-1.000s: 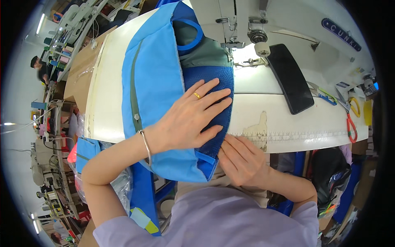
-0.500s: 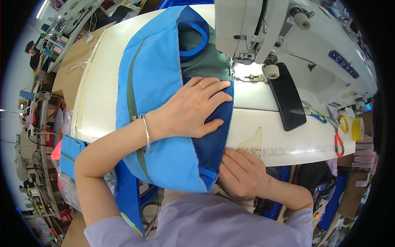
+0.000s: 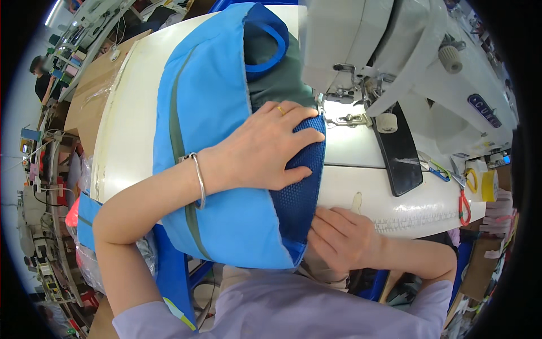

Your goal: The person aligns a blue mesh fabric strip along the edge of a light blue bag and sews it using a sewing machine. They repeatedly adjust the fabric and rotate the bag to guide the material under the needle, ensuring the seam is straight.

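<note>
Fingers [image 3: 307, 136] of left hand [image 3: 257, 152]: spread apart, flat on navy mesh panel [image 3: 302, 198]. Fingers of right hand [image 3: 344, 240]: together at mesh edge; thumb hidden, clamping cannot be told. Light-blue bag piece [image 3: 217, 107]: on white sewing table [image 3: 127, 133], beneath left hand. Clock centred on mesh: presser foot [image 3: 320, 105], twelve; red-handled scissors [image 3: 464, 209], three. Advisable: light, flat palm; mesh edge straight; index fingertip clear of foot.
</note>
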Tool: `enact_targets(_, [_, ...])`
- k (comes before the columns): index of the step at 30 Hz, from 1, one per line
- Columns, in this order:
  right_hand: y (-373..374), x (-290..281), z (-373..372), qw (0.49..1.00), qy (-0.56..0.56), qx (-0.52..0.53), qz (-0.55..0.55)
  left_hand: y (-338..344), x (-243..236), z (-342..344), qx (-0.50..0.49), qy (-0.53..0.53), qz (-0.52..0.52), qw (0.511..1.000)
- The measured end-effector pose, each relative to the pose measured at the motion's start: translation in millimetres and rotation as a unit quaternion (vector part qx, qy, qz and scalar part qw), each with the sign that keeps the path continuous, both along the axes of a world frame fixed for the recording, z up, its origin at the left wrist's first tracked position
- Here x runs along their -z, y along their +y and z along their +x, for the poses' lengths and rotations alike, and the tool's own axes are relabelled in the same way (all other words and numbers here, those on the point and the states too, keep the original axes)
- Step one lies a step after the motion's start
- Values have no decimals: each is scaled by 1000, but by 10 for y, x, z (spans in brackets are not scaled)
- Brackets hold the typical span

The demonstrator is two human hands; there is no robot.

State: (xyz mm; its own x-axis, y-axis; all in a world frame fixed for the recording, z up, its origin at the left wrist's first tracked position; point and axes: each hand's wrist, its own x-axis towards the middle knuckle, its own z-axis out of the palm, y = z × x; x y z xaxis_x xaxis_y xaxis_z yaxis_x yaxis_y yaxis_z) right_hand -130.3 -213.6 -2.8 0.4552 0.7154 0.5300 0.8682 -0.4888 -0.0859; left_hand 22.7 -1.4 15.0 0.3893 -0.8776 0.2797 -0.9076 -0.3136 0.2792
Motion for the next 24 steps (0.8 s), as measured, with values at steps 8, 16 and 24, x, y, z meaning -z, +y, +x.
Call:
enact_targets(8, [-64, 90, 211, 999, -43, 16, -1, -23, -5, 224, -4, -7, 31, 999])
enact_targets(16, [-65, 131, 196, 997, -68, 29, 3, 142, -444, -658, 15, 85, 153, 985])
enact_targets(24, [-81, 127, 179, 996, -88, 14, 0, 210, -340, -650, 7, 82, 115, 990])
